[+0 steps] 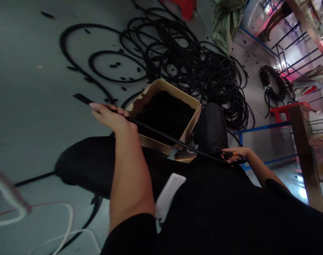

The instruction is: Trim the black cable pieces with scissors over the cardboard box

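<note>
My left hand (109, 115) is wrapped round a long black strip (164, 135) near its flat free end, left of the cardboard box. The strip runs slantwise over the box to my right hand (234, 155), beside my right knee. That hand is closed on scissors with orange on the handles (234, 154), their dark blades pointing left, and the strip passes by its fingers. The cardboard box (189, 96) stands between my knees, filled with small black pieces (166, 111). A white object (170, 194) lies on my dark clothing.
A big heap of black tubing (177, 49) covers the floor beyond the box, with short black pieces scattered round it. At the right are a red stool (281, 112), a blue metal frame (267, 126) and another coil (274, 85). A person's legs (274, 22) show at the top right.
</note>
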`<state>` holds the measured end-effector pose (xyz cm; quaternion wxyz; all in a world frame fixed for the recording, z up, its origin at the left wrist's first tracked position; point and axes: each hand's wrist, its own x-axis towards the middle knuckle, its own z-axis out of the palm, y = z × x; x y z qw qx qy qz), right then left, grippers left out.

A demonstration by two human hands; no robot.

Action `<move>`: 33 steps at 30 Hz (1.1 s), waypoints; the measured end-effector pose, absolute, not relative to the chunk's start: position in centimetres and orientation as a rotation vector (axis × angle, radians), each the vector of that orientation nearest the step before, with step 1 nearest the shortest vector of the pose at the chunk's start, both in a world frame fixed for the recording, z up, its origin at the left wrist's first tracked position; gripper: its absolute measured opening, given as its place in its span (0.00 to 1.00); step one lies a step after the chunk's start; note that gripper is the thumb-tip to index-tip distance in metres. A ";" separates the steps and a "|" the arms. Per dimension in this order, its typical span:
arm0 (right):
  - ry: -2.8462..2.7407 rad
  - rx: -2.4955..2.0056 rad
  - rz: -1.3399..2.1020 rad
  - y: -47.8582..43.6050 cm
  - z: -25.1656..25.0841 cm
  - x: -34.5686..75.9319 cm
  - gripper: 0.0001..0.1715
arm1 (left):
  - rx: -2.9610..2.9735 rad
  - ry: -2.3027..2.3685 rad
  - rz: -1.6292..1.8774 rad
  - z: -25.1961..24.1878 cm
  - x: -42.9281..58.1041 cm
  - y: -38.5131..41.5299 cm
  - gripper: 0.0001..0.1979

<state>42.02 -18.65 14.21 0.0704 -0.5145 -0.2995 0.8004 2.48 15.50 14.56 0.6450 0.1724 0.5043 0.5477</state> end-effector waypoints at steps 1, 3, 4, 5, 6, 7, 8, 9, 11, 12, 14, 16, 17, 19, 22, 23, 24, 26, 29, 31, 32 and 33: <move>-0.895 -1.547 2.405 -18.7 14.4 42.2 0.50 | 0.400 1.148 1.233 14.5 2.8 15.3 0.29; -0.875 -1.545 2.402 -18.8 14.8 42.5 0.50 | 0.406 1.157 1.209 13.9 2.8 15.3 0.29; -0.860 -1.546 2.396 -18.8 15.0 42.6 0.50 | 0.393 1.178 1.211 13.4 2.6 15.6 0.28; -0.848 -1.548 2.383 -18.9 15.1 42.7 0.49 | 0.360 1.223 1.234 12.8 2.3 16.0 0.25; -0.846 -1.552 2.371 -18.9 15.2 42.8 0.49 | 0.309 1.285 1.274 12.1 1.9 16.5 0.22; -0.854 -1.562 2.352 -18.9 15.2 42.9 0.49 | 0.249 1.353 1.324 11.3 1.6 17.1 0.19; -0.871 -1.583 2.318 -18.9 15.2 43.0 0.49 | 0.200 1.398 1.363 10.6 1.3 17.6 0.18; -0.890 -1.612 2.274 -18.9 15.2 43.1 0.49 | 0.173 1.413 1.381 10.0 1.1 18.0 0.19; -0.941 -1.690 2.183 -18.6 15.4 43.6 0.48 | 0.184 1.354 1.357 9.0 1.0 18.5 0.21; -0.977 -1.733 2.138 -18.4 15.6 44.0 0.47 | 0.211 1.300 1.327 8.8 1.1 18.4 0.21; -1.063 -1.799 2.055 -17.5 16.4 45.0 0.46 | 0.254 1.202 1.278 8.7 1.5 18.1 0.21; -1.156 -1.828 1.927 -16.2 17.3 45.8 0.46 | 0.279 1.112 1.219 9.0 1.8 17.6 0.24; -1.188 -1.832 1.838 -15.3 17.6 46.1 0.46 | 0.284 1.072 1.187 9.2 1.9 17.3 0.25; -1.229 -1.829 1.651 -13.2 18.0 46.0 0.46 | 0.301 1.014 1.127 9.5 2.0 16.7 0.27; -1.277 -1.782 1.456 -9.3 17.0 44.3 0.44 | 0.363 0.982 1.069 9.3 2.5 15.5 0.24; -1.298 -1.747 1.414 -7.9 16.2 43.2 0.44 | 0.380 0.985 1.050 9.0 2.9 14.9 0.23; -1.308 -1.706 1.394 -6.5 15.1 41.9 0.44 | 0.394 0.987 1.027 8.7 3.5 14.3 0.21; -1.278 -1.600 1.440 -3.8 12.4 38.8 0.45 | 0.418 0.997 0.982 7.6 4.9 12.7 0.19; -1.145 -1.490 1.601 -0.4 7.6 33.6 0.51 | 0.511 1.023 0.888 5.4 6.9 10.3 0.30; -1.040 -1.533 1.712 1.2 4.7 30.5 0.53 | 0.616 1.049 0.819 3.8 7.6 9.0 0.35; -1.008 -1.579 1.743 1.7 3.5 29.2 0.52 | 0.673 1.055 0.791 2.9 7.7 8.6 0.37; -0.990 -1.636 1.745 2.1 2.5 28.1 0.50 | 0.734 1.056 0.774 2.1 7.7 8.2 0.40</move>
